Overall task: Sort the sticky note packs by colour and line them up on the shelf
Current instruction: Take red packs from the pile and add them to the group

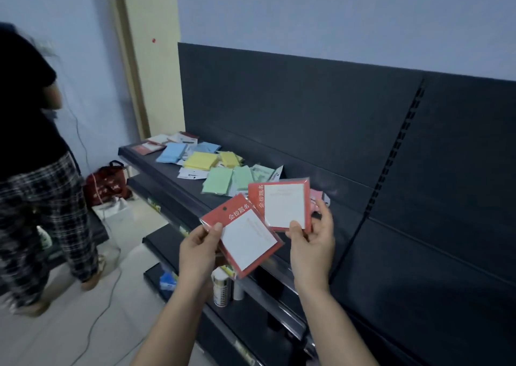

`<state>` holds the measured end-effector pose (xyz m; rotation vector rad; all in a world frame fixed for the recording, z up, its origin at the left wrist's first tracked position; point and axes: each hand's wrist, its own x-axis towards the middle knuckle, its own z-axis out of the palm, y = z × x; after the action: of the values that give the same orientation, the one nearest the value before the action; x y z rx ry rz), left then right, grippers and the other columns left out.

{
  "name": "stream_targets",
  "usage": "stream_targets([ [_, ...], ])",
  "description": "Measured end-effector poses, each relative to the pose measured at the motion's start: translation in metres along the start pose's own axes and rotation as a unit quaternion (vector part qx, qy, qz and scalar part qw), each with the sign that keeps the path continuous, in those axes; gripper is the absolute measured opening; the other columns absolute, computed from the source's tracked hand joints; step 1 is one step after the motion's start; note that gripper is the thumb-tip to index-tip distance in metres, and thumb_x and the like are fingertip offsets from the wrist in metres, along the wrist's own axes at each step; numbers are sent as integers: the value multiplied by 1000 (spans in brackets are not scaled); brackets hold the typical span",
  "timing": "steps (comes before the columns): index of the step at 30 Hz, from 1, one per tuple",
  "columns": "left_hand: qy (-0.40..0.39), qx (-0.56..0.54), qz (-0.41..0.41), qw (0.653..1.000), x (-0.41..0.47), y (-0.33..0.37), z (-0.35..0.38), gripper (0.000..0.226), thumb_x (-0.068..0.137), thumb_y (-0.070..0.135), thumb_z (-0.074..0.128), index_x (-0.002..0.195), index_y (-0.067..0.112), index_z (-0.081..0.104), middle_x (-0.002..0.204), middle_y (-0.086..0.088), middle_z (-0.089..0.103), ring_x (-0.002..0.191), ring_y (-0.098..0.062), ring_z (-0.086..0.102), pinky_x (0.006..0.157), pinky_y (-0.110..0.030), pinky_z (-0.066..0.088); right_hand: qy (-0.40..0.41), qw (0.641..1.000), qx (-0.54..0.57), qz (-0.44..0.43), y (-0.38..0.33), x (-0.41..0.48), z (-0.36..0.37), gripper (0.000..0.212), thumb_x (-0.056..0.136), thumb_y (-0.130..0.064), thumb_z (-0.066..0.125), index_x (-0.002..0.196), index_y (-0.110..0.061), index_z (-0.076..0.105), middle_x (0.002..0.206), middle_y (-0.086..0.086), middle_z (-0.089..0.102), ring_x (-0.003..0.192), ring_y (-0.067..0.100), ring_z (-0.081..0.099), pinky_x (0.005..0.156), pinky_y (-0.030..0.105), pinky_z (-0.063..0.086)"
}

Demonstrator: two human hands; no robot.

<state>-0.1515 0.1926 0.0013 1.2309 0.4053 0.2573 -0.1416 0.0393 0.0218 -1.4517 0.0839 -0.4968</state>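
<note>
Reading left to right along the shelf (173,182): a bystander (33,156) stands on the floor well off the shelf's left end. A red bag (106,182) sits on the floor below that end. Neither matters to you.

On the shelf's left end: red-and-white packs (148,148). Further along the shelf come blue packs (171,152), yellow packs (201,160) and green packs (219,181). They're loose heaps, with neighbouring groups touching or overlapping, and not in a row yet.

Your left hand (196,249) has its grip pinching the left red pack (243,234) by its left corner, thumb on the face. The pack is tilted, out in front of the shelf's front lip.

Your right hand (312,242) has its grip pinching the right red pack (282,205) by its bottom edge, held higher, over the shelf. Both faces are turned toward you; my read is you're checking they match before filing them.

A pink pack (315,195) lies on the shelf just behind the right red pack, partly hidden.

Judgement: the colour grouping is roughly done, the lining up is not. The red group sits at the shelf's far left end, so these two likely go there. That reach crosses the other heaps, so carry high to avoid dragging them.
</note>
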Motion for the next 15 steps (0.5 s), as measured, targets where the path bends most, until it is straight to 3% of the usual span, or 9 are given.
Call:
stream_targets([
  [3, 27, -13, 3, 1000, 28, 10, -17, 19, 95, 22, 56, 95, 6, 65, 85, -11, 74, 77, -27, 68, 60, -33, 50, -56, 998, -10, 18, 8, 8, 36, 82, 90, 4, 53, 124, -67, 32, 131, -8, 55, 109, 8, 61, 83, 37, 58],
  [5, 38, -9, 12, 999, 48, 17, -27, 18, 96, 21, 55, 91, 7, 64, 82, -9, 73, 73, -25, 66, 57, -31, 48, -80, 996, -21, 27, 15, 16, 60, 88, 90, 6, 51, 124, -71, 25, 133, -11, 53, 109, 3, 59, 83, 34, 56],
  [9, 59, -13, 19, 998, 94, 30, -45, 18, 96, 21, 54, 98, 8, 66, 87, -9, 74, 74, -23, 67, 58, -30, 49, -128, 990, -37, 36, 27, 42, 108, 87, 90, 8, 48, 136, -61, 22, 125, -19, 52, 97, -11, 55, 76, 24, 53],
  [13, 81, -6, 32, 996, 150, 47, -61, 20, 96, 23, 55, 103, 8, 66, 89, -9, 74, 75, -23, 68, 60, -30, 49, -174, 982, -62, 31, 38, 75, 159, 99, 85, 8, 56, 140, -59, 7, 104, -16, 61, 78, -7, 63, 62, 22, 55],
  [15, 90, -1, 36, 995, 177, 60, -67, 19, 96, 23, 55, 101, 8, 65, 84, -6, 73, 68, -18, 67, 56, -28, 48, -200, 978, -57, 33, 41, 93, 185, 105, 82, 10, 58, 141, -59, 6, 102, -11, 62, 79, -2, 65, 65, 30, 59],
])
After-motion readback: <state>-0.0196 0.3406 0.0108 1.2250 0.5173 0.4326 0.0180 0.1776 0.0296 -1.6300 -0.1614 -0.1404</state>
